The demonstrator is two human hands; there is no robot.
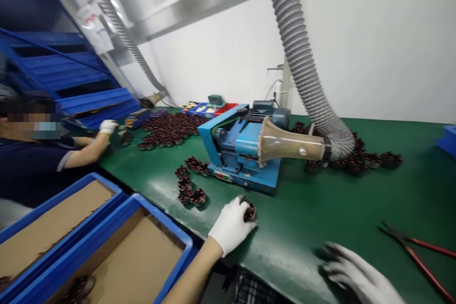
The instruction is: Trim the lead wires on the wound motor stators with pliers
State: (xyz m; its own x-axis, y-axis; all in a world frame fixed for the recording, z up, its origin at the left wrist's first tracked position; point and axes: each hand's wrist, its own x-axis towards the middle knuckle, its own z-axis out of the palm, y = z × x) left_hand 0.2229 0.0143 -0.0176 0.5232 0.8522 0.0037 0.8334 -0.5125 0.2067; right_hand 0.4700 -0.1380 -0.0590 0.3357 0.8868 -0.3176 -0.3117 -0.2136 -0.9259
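My left hand [231,225], in a white glove, is closed around a small copper-wound motor stator [250,212] just above the green tabletop. At the lower right, my right hand [356,268], also gloved and somewhat blurred, has its fingers stretched out over the table and shows nothing in them. Pliers with red handles [404,241] lie on the surface to the right of that hand. A short row of similar stators [184,184] sits left of my left hand, in front of a blue motor-driven machine [245,152].
A translucent funnel [292,144] joins the machine to a grey duct hose [302,42]. More stators [171,128] crowd the back left, with others [370,160] behind the funnel. Blue trays lined with cardboard [142,256] stand at the lower left. A masked co-worker's gloved hand [108,127] is at far left.
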